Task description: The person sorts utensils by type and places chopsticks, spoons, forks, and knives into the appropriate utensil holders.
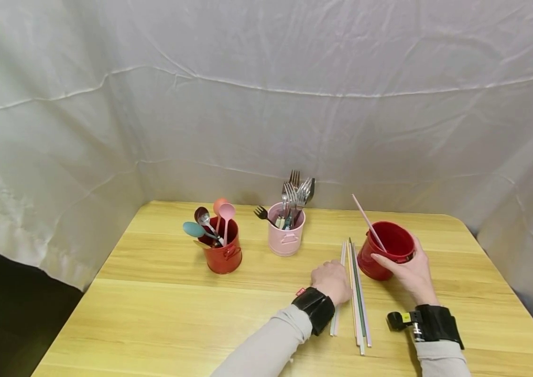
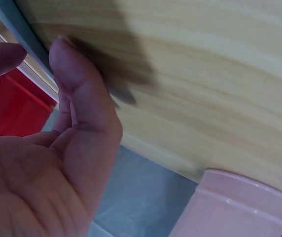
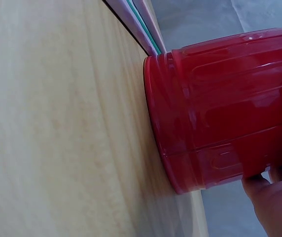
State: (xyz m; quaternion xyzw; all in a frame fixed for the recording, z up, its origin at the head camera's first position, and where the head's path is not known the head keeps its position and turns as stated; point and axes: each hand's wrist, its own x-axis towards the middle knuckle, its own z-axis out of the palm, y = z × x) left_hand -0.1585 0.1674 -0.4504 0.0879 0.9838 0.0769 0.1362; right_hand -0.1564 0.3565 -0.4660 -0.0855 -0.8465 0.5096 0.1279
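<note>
My left hand (image 1: 331, 281) is over the left side of a row of chopsticks (image 1: 359, 298) lying on the table. In the left wrist view, its thumb and curled forefinger pinch from both sides a blue-grey chopstick (image 2: 20, 34). My right hand (image 1: 416, 272) holds a small red metal bucket (image 1: 373, 264) by its right side, thumb at the near rim and fingers behind. A single pink chopstick (image 1: 365, 217) leans inside that bucket. In the right wrist view, the bucket's base is at the table surface beside the chopsticks.
Another red bucket (image 1: 225, 262) with several spoons (image 1: 194, 229) stands on the left. A pink bucket (image 1: 281, 243) of forks (image 1: 291, 192) and other cutlery stands at the middle back. Behind the wooden table (image 1: 153, 314) hangs a pale curtain (image 1: 266, 104), which also closes off the sides.
</note>
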